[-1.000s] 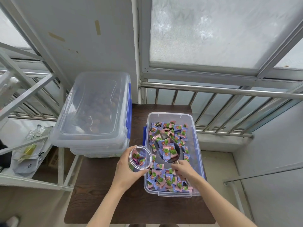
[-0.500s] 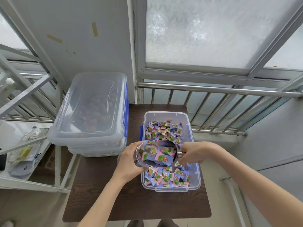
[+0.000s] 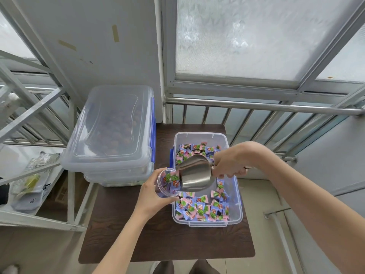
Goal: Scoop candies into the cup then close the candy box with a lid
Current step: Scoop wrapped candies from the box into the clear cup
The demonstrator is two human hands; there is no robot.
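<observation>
— How far along are you?
— Mid-pour: your right hand (image 3: 230, 164), fingers clamped on the scoop (image 3: 194, 176), tips candies into the cup (image 3: 167, 182) gripped by your left hand (image 3: 153, 196) beside the candy box (image 3: 235, 212).
— What's left?
— Box still open; no lid on it yet.

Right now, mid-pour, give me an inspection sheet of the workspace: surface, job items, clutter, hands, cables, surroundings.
Surface: dark wooden table, bare at the near edge.
Candy box: open, no lid on it, wrapped candies inside.
Cup: clear, tilted toward the scoop, held over the box's left edge, candies inside.
Scoop: metal, tipped with its mouth at the cup's rim.
Lid: a clear lid tops the stacked boxes on the left; whether it fits the candy box, cannot tell.
Clutter: packets and bags on the side shelf to the left.
Left hand: gripping the cup.
Right hand: gripping the scoop's handle.
Cables: nothing seen.
Surroundings: metal railing, frosted window, white wall.
</observation>
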